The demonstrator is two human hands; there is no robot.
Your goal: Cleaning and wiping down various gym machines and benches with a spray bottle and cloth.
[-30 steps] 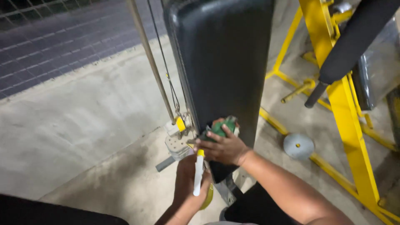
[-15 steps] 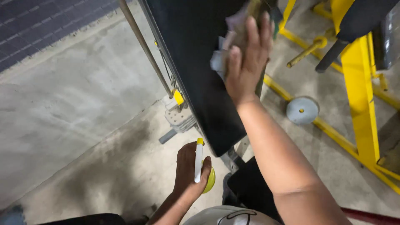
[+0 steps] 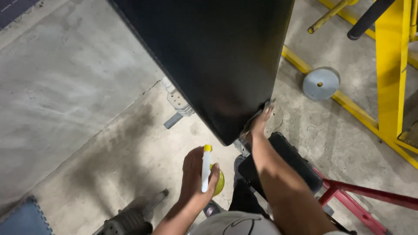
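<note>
One view only, from the head camera, looking straight down; items as I read them from my remote seat.

Left hand (image 3: 196, 176): low centre; fingers wrapped tight around a spray bottle (image 3: 208, 172); white trigger neck with a yellow tip showing above my knuckles, rounded yellow-green body showing below my thumb; bottle held over the concrete floor (image 3: 78, 87), just beside the lower corner of the pad.

Right hand (image 3: 260, 124): at the lower right edge of the black bench pad (image 3: 217, 56); fingertips pressed against that edge, with a scrap of pale cloth (image 3: 266, 104) showing just above them; most of the hand is tucked behind the pad, so I cannot tell whether the fingers are closed on the cloth or only pressing it; forearm runs down to the bottom of the frame.

Black bench pad: large, tilted, glossy; fills the upper middle; its narrow end points down toward my hands.

Black seat cushion (image 3: 287, 163): under my right forearm; carried on a red metal frame (image 3: 370, 196) running off to the right.

Grey adjustment bracket (image 3: 177, 104): perforated, left of the pad's lower edge.

Yellow machine frame (image 3: 389, 65): upper right; rail crossing the floor diagonally; grey round disc (image 3: 321, 83) sitting on that rail.

Blue floor mat (image 3: 24, 219): bottom left corner.
</note>
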